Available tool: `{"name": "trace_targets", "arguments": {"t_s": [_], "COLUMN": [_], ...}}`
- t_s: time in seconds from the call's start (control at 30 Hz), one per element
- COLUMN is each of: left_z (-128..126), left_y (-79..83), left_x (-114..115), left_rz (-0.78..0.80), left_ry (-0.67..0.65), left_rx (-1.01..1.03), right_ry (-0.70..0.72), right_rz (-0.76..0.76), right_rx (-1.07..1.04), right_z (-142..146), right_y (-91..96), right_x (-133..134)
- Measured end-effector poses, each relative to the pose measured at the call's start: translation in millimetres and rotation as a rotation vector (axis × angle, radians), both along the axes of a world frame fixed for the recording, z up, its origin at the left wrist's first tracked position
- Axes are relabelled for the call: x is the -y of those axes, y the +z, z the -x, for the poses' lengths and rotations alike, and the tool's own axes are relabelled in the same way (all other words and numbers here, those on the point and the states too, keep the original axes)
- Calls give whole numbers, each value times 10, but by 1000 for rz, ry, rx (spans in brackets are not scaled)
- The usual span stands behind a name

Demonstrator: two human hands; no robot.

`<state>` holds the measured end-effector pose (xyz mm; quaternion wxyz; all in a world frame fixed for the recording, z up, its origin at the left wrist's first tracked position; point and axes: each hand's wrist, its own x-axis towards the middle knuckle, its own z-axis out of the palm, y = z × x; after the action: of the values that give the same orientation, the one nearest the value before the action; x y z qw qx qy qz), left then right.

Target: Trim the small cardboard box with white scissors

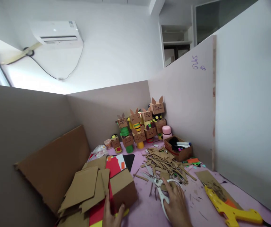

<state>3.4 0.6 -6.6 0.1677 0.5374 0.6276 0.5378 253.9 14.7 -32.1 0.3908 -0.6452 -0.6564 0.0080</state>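
My left hand [112, 214] rests at the bottom edge against a small brown cardboard box [122, 188], thumb touching its near side, fingers apart. My right hand [176, 203] lies flat over the white handles of a pair of scissors [159, 186] on the pink table [149, 211]. The scissor blades point away to the left. Just beyond the scissors lies a heap of thin cardboard strips [167, 162].
Cardboard sheets [85, 189] and red and black paper [116, 165] lie at left, with a big cardboard panel [55, 164] leaning on the partition. Cardboard animal figures [141, 126] stand at the back, beside a box of markers [179, 146]. A yellow glue gun [230, 208] lies at right.
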Motion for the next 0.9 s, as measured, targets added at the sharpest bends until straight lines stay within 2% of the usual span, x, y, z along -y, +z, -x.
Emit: {"name": "trace_targets", "arguments": {"t_s": [0.17, 0.27, 0.33, 0.4, 0.5, 0.57, 0.63, 0.8, 0.9], "left_z": [-246, -566, -801, -1013, -1233, -1290, -1278, -1128, -1133], "left_y": [121, 279, 394, 504, 637, 696, 742, 881, 909], "left_x": [133, 140, 125, 104, 62, 25, -20, -192, -298], "left_rz": [-408, -511, -466, -386, -221, -152, -183, -321, -288], "left_ry": [238, 158, 114, 172, 17, -61, -72, 90, 72], "left_rx": [-421, -608, -709, -777, -896, -895, -817, -586, -556], "right_ry": [0, 21, 25, 27, 27, 41, 42, 49, 34], "right_rz": [-62, -140, -186, -223, -250, -241, -219, -151, -82], "right_rx": [65, 109, 137, 155, 159, 160, 145, 33, -226], "right_z": [50, 42, 29, 16, 5, 1, 1, 0, -18], "right_y": [48, 21, 5, 0, 6, 6, -1, -20, -9], "right_x": [57, 64, 67, 73, 80, 79, 73, 34, -19]}}
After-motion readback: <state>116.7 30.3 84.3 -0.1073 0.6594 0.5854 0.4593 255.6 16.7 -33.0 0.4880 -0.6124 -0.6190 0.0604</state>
